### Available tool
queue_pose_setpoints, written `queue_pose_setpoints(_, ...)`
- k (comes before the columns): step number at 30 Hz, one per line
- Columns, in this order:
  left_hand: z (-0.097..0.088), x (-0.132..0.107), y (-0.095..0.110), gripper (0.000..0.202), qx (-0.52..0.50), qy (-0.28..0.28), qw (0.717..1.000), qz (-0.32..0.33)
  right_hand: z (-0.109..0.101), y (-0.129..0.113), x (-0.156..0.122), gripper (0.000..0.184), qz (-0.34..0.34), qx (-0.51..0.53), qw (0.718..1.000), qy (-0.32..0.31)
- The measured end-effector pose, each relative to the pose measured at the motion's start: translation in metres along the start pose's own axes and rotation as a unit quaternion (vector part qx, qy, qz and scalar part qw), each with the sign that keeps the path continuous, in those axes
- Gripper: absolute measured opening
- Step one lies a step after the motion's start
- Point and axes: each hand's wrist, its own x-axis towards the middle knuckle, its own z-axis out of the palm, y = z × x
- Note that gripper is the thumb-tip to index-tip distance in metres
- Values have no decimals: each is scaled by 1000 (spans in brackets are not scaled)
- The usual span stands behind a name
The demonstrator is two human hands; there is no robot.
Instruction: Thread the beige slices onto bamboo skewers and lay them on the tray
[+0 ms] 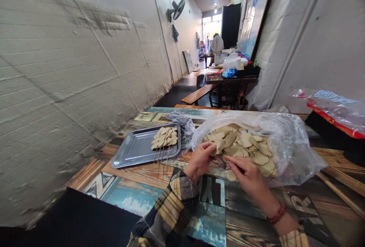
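Observation:
My left hand (201, 159) is curled at the mouth of a clear plastic bag (288, 140), its fingers pinched on a pale flat slice (220, 145). My right hand (245, 171) is beside it, fingers closed, apparently on a thin wooden skewer that I can barely make out. The bag holds a heap of several pale slices (251, 148). To the left a metal tray (134, 148) carries several skewers of slices (164, 138), their sticks hanging over the tray's front rim.
A patterned wooden table (137, 190) runs along a white brick wall on the left. A grey cloth (182, 120) lies behind the tray. Long sticks (342, 186) and a red packet in plastic (336, 113) are at right. Benches and tables stand farther back.

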Motion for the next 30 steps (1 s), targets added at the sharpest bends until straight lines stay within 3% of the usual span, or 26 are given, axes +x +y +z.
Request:
queue_pose_setpoints(6,1,0,-2,41,46,7,997,57,3,2,-1,27,5,-9,1000,16)
queue_pose_setpoints(22,0,0,-1,28,151,32,982,111,4,-4,0,27,35,-15,999,16)
queue_pose_setpoints(30,2,-1,-4,29,174,-5,978,112,1,-7,3,31,60,-14,998,15)
